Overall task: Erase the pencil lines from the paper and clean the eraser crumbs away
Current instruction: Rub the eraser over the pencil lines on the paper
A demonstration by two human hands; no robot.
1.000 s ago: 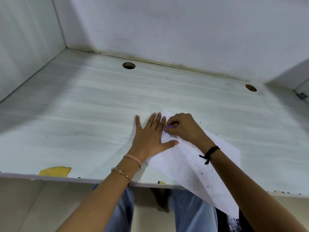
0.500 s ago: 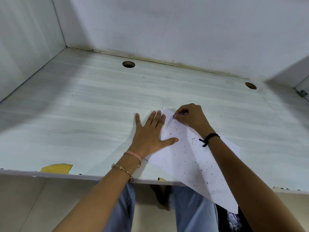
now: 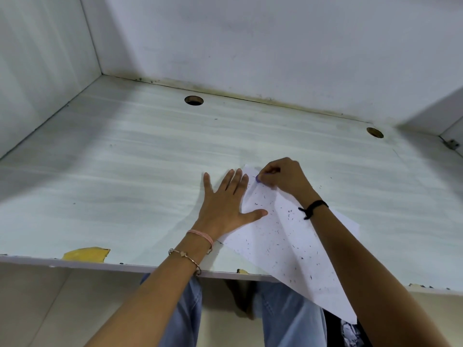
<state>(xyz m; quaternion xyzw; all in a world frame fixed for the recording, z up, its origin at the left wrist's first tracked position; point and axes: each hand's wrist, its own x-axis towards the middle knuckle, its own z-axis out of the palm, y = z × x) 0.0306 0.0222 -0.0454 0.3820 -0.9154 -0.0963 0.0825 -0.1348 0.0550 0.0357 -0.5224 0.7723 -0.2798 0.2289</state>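
A white sheet of paper (image 3: 283,241) lies slantwise on the desk (image 3: 125,171), its near corner hanging over the front edge. Dark eraser crumbs (image 3: 290,216) are scattered across it. My left hand (image 3: 225,204) lies flat with spread fingers, pressing the paper's left edge and the desk beside it. My right hand (image 3: 283,177) pinches a small purple eraser (image 3: 258,179) against the paper near its far corner. Most of the eraser is hidden by the fingers.
Two round cable holes (image 3: 193,100) (image 3: 374,132) sit near the back wall. White walls close the desk at the back and left. A yellow chipped patch (image 3: 86,254) marks the front edge. A few crumbs (image 3: 320,187) lie on the desk right of the paper. Knees in jeans (image 3: 288,319) show below.
My right hand with the eraser moved from beside my left fingertips up to the paper's far corner, then slightly back down. My left hand stayed pressed in place.
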